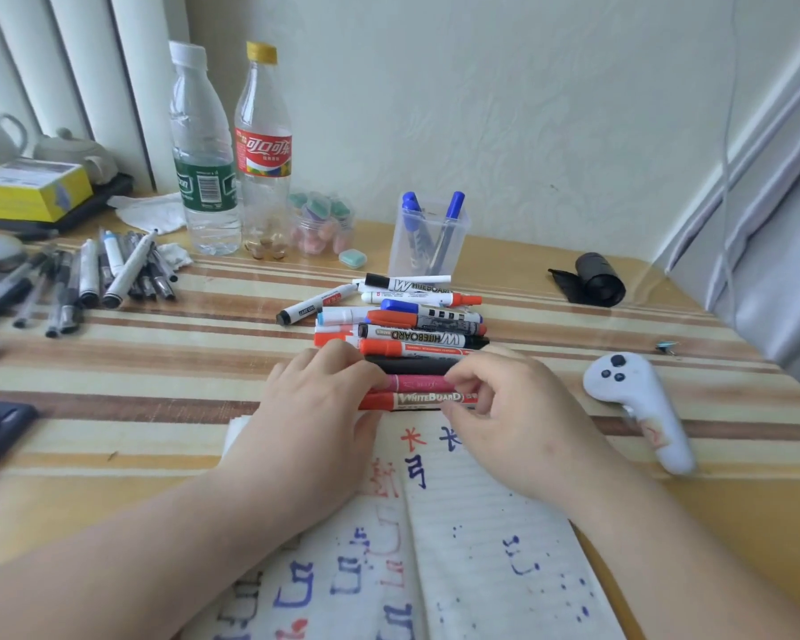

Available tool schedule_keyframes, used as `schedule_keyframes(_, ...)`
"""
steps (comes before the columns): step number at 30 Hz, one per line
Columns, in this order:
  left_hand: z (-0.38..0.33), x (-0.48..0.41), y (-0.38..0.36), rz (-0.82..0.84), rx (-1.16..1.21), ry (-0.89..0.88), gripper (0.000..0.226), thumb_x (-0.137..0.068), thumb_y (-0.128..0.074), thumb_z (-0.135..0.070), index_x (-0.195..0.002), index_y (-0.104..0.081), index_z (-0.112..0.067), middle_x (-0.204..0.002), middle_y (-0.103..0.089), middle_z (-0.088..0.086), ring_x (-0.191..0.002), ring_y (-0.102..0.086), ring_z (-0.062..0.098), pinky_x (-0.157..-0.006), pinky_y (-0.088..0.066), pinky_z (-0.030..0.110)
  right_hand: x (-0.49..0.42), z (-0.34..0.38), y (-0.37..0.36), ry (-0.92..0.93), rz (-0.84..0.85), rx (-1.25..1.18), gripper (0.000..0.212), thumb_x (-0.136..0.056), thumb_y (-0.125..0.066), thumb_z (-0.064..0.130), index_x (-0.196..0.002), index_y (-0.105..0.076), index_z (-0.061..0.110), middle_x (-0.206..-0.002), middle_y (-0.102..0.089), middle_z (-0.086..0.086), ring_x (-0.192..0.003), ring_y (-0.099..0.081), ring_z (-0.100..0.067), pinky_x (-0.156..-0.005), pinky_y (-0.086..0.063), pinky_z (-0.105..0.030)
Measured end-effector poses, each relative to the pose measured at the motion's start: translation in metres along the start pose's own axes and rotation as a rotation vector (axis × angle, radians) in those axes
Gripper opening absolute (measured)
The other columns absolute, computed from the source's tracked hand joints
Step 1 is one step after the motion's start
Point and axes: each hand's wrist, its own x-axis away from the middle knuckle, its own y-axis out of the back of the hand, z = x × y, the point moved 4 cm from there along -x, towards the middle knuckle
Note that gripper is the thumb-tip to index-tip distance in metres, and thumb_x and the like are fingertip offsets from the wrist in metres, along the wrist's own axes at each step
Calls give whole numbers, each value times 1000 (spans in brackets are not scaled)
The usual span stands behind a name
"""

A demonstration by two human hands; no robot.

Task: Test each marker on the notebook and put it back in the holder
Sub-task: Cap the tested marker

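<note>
Starting the next test, I have my right hand (504, 408) pinching the pink marker (416, 384) and my left hand (315, 399) curled on its cap, just beyond the notebook (481, 524); next I should pull it uncapped.

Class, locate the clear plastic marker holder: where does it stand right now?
In the head view, the clear square plastic holder stands just right of centre, behind the heap of whiteboard markers, holding blue-capped markers.
</note>
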Motion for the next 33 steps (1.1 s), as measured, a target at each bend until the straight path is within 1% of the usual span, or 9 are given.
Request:
schedule_keyframes(5, 1, -2, 2, -9, 87, 9, 31, -95, -63, -22, -123, -65, -34, -121, -54, -12, -112, -49, 17, -95, -35, 28, -6, -8, -3, 27, 24, 23, 13, -88, -71, 28, -98, -67, 35, -96, -52, 20, -81, -52, 1, -69, -42, -24)
schedule_keyframes(9, -1, -1, 1, -5, 41, 19, 26, -95, -57, -36, -120, -65, -40, -120, -54, -17, -114, -43, 13, -92, -31, 33, -5, -5, -3, 82, 54, 64, 12, -87, -70, 31, -98, -68, 34, -102, -55, 19, -93, -54, -4, -81, -51, -34)
schedule_keyframes(14, -1, 0, 0, -4, -21, 41, 29, -85, -53, -48, -108, -67, -36, -111, -50, -13, -108, -43, 19, -88, -31, 36, -6, -5, -4, 103, 146, 187, 20, -91, -59, 37, -110, -65, 36, -108, -54, 18, -113, -42, -7, -94, -46, -32)
schedule_keyframes(20, -3, 1, -1, 17, -57, 27, 39, -86, -48, -56, -116, -67, -39, -113, -50, -12, -110, -42, 19, -91, -33, 37, -6, -6, -2, 233, 179, 216, 4, -99, -57, 35, -98, -57, 32, -101, -47, 18, -103, -36, -9, -95, -35, -29)
schedule_keyframes(23, -4, 1, 1, -20, -49, -22, 40, -89, -44, -58, -113, -69, -38, -109, -53, -13, -106, -45, 19, -87, -34, 37, -2, -8, 6, 242, 131, 0, 3, -97, -63, 35, -98, -60, 34, -95, -55, 16, -90, -50, -5, -80, -42, -24)
schedule_keyframes(25, -8, 1, 4, -43, -25, -71, 39, -94, -41, -56, -111, -70, -36, -104, -55, -15, -102, -49, 19, -84, -38, 39, 2, -9, 9, 220, 85, -309, 5, -94, -70, 30, -95, -65, 31, -80, -63, 12, -69, -56, -7, -62, -43, -23)
schedule_keyframes(28, -15, 3, 7, -54, 60, -175, 31, -99, -45, -47, -113, -68, -31, -102, -58, -16, -98, -54, 15, -85, -45, 41, 7, -6, 9, 232, 54, -866, 11, -90, -75, 18, -95, -69, 10, -68, -63, 8, -61, -55, -8, -61, -44, -20)
schedule_keyframes(30, -21, 7, 9, -66, 140, -234, 25, -101, -48, -40, -115, -64, -26, -102, -57, -19, -96, -54, 7, -89, -43, 26, 10, 0, 5, 251, 26, -1063, 12, -90, -71, 12, -94, -66, 2, -66, -63, 9, -61, -56, -7, -63, -45, -18)
schedule_keyframes(33, -27, 10, 14, -91, 228, -283, 22, -104, -50, -28, -123, -59, -21, -101, -51, -27, -92, -47, -14, -86, -34, 3, 14, 12, 0, 269, -14, -1167, 6, -90, -66, 10, -93, -66, 5, -69, -65, 6, -61, -59, -7, -63, -47, -17)
